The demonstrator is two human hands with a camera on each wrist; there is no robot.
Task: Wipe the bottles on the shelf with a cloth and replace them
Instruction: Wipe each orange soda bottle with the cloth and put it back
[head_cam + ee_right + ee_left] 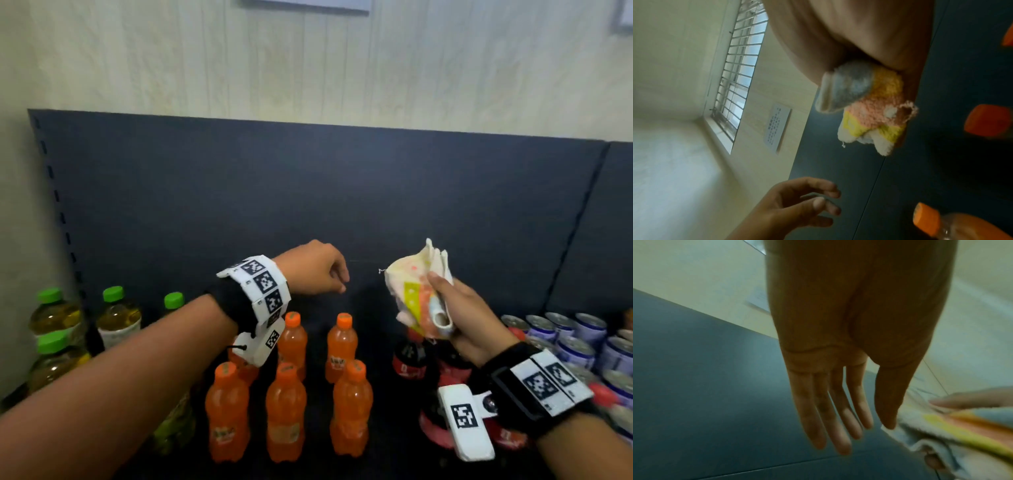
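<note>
1. Above a stocked shelf (376,455): left hand (313,270) empty, fingers (838,431) long and relaxed in the left wrist view, hovering over the back row of orange bottles (284,418).
2. To the right, well apart from it: right hand (459,315) gripping a bunched cloth (416,294), striped yellow and peach, fingers curled round the wad, held up over the dark cola bottles (409,363).
3. Elsewhere on the shelf: green-capped bottles (116,318) far left, cans (565,335) far right, all standing upright against the dark back panel (308,192).
4. Step in hand, by the look of it: picking the next bottle for wiping, no bottle yet lifted.
5. Best done by dropping the free hand straight down onto one orange bottle, likely a rear one nearest the fingers, and closing round the neck or shoulder just below the cap.
6. Worth lifting vertically before drawing back; bottles packed close, neighbours easily knocked over by a sideways pull.
7. Cloth better spread a little from its tight wad, for wrapping round the body rather than dabbing.
8. Wipe top to base with a turn of the bottle, then back into the same gap, label forward.
</note>
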